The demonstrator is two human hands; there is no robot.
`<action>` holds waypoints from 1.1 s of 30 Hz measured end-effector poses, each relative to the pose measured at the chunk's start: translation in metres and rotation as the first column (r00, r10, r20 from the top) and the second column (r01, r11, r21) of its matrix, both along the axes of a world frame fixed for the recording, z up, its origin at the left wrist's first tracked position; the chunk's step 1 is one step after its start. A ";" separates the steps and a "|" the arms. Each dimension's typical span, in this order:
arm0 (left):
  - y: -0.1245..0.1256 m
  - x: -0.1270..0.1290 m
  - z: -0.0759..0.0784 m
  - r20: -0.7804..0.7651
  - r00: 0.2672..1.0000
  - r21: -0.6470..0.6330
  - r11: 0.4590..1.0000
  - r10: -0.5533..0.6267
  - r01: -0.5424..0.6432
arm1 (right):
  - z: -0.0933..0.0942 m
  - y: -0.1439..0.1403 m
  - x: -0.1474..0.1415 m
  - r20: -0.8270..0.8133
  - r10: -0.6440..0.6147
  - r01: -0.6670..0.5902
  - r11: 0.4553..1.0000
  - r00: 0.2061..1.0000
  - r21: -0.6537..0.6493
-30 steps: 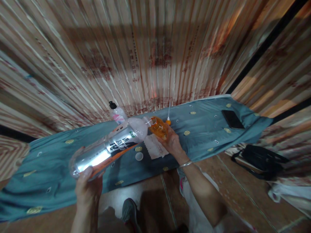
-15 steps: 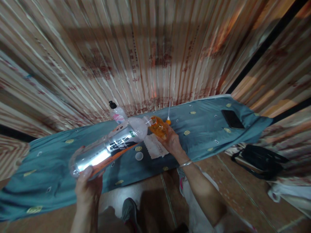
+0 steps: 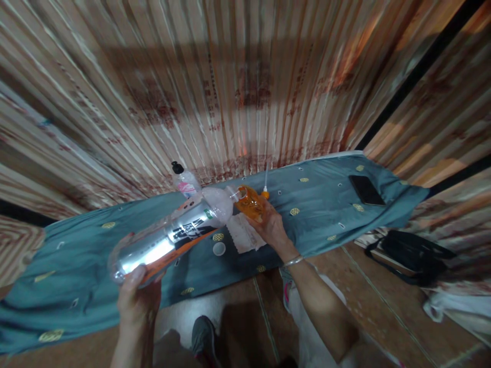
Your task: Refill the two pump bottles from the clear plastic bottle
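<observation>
My left hand (image 3: 140, 291) is wrapped round the base of a large clear plastic bottle (image 3: 187, 225) with a silver and orange label. The bottle lies tilted in the air, its neck pointing right. In my right hand (image 3: 270, 225) is a small orange see-through bottle (image 3: 250, 202), its mouth against the neck of the large one. Whether liquid is flowing between them I cannot tell. Behind the orange bottle an orange pump top (image 3: 265, 193) with a thin white tube stands on the cloth. A round white cap (image 3: 219, 249) and a pale paper sheet (image 3: 245, 236) lie below the bottles.
A clear bottle with a black top (image 3: 185, 181) stands behind the large bottle. A dark phone (image 3: 366, 190) lies on the right of the teal cloth (image 3: 88, 260). On the floor at right sits a black bag (image 3: 414, 255). Striped curtain (image 3: 238, 87) hangs behind.
Both hands and the two bottles stay almost in place, mouths still together. The view has shifted very slightly.
</observation>
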State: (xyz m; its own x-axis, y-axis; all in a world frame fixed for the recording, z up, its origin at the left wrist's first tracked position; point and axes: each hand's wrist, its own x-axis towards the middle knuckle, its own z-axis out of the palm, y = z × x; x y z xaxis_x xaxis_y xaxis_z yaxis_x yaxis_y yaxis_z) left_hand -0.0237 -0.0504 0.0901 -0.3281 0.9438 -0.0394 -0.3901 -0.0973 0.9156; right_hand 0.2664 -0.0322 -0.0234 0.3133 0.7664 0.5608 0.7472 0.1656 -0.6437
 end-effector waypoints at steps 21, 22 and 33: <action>-0.001 0.004 0.003 -0.027 1.000 0.030 1.000 0.009 -0.008 | -0.001 -0.001 0.003 0.008 0.016 -0.016 1.000 1.000 -0.009; -0.001 0.004 0.003 -0.029 1.000 0.023 1.000 0.011 -0.011 | -0.001 -0.001 0.003 0.007 0.016 -0.016 1.000 1.000 -0.011; -0.003 0.008 0.009 -0.039 0.999 0.067 0.998 0.004 -0.001 | -0.001 -0.001 0.002 0.021 0.007 -0.007 1.000 1.000 0.011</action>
State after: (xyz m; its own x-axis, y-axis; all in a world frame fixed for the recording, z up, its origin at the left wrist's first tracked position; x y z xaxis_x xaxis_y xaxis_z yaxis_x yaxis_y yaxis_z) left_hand -0.0158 -0.0535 0.0988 -0.3303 0.9432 0.0365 -0.3541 -0.1597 0.9215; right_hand 0.2681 -0.0333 -0.0246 0.2963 0.7622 0.5755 0.7592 0.1776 -0.6261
